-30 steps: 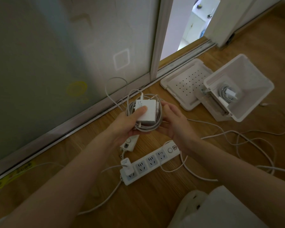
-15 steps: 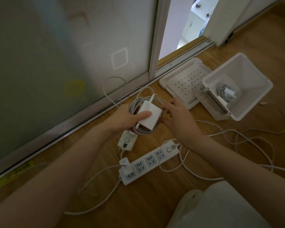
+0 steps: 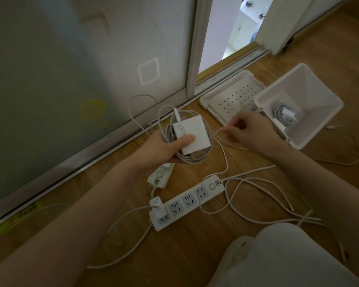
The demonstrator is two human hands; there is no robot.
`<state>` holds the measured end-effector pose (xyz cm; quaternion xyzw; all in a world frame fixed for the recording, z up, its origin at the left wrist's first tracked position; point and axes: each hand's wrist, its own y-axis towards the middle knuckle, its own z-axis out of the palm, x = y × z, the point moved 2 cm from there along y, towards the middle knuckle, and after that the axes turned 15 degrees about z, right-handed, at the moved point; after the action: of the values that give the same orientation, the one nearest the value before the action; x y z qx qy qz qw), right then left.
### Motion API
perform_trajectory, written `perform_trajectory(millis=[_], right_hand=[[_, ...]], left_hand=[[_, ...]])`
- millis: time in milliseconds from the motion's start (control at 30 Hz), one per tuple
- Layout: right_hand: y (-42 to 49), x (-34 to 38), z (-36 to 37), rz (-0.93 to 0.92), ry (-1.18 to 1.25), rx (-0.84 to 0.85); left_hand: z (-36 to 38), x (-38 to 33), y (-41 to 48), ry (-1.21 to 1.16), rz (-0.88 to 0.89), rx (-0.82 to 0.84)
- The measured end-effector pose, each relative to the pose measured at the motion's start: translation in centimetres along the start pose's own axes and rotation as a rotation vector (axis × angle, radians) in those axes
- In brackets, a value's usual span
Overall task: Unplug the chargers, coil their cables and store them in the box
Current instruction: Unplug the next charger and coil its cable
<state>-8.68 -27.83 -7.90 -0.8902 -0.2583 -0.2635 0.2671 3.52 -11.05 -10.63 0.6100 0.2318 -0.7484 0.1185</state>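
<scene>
My left hand (image 3: pixel 164 149) holds a white square charger (image 3: pixel 192 134) with its grey cable coiled (image 3: pixel 197 158) under it, thumb pressed on the charger's top. My right hand (image 3: pixel 247 131) pinches a thin stretch of cable just right of the coil. The white box (image 3: pixel 327 121) lies tilted on the floor at the right, with a coiled charger (image 3: pixel 286 114) inside. A white power strip (image 3: pixel 187 203) lies below my hands, with one small charger (image 3: pixel 158 207) plugged into its left socket.
The box's perforated lid (image 3: pixel 230 98) lies beside the box by the sliding door track. A small white switch unit (image 3: pixel 160 179) sits on the floor under my left hand. Loose white cables (image 3: pixel 267 206) sprawl over the wooden floor at the right. My knee (image 3: pixel 288 257) is at bottom right.
My right hand has left the charger and moved right, now pinching a strand of cable. The left hand keeps the charger and coil, raised slightly toward the door track.
</scene>
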Motion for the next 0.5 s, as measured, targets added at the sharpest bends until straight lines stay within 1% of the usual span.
perform_trajectory(millis=[67,100,167,233,267,367,400,433,467,500], right_hand=[[0.2,-1.4,0.1,0.119,0.172,0.135],[0.0,-1.9,0.4,0.158,0.193,0.203],[-0.7,-2.9,1.4,0.162,0.117,0.264],[-1.3,-3.2,2.1,0.141,0.093,0.26],[-1.3,-3.1,2.3,0.128,0.078,0.232],[-1.2,-2.2,2.2,0.051,-0.079,0.04],[-1.2,-1.7,2.1,0.021,-0.102,0.0],[-1.3,-1.2,2.2,0.001,-0.094,-0.003],[-1.2,-0.9,2.3,0.003,-0.044,0.041],[-1.2,-0.7,2.5,0.042,0.056,0.116]], left_hand=[[0.7,-0.6,-0.3,0.014,0.09,0.075],[1.0,-0.9,-0.4,0.011,0.116,0.112],[1.3,-1.3,-0.5,-0.006,0.122,0.173],[1.1,-1.5,-0.4,-0.014,0.093,0.205],[0.9,-1.6,-0.3,-0.002,0.072,0.217],[0.4,-1.4,0.2,0.084,0.014,0.278],[0.3,-1.4,0.3,0.099,-0.001,0.296],[0.1,-1.4,0.4,0.104,-0.01,0.31],[0.0,-1.4,0.5,0.1,-0.016,0.324],[-0.1,-1.5,0.6,0.09,-0.025,0.338]])
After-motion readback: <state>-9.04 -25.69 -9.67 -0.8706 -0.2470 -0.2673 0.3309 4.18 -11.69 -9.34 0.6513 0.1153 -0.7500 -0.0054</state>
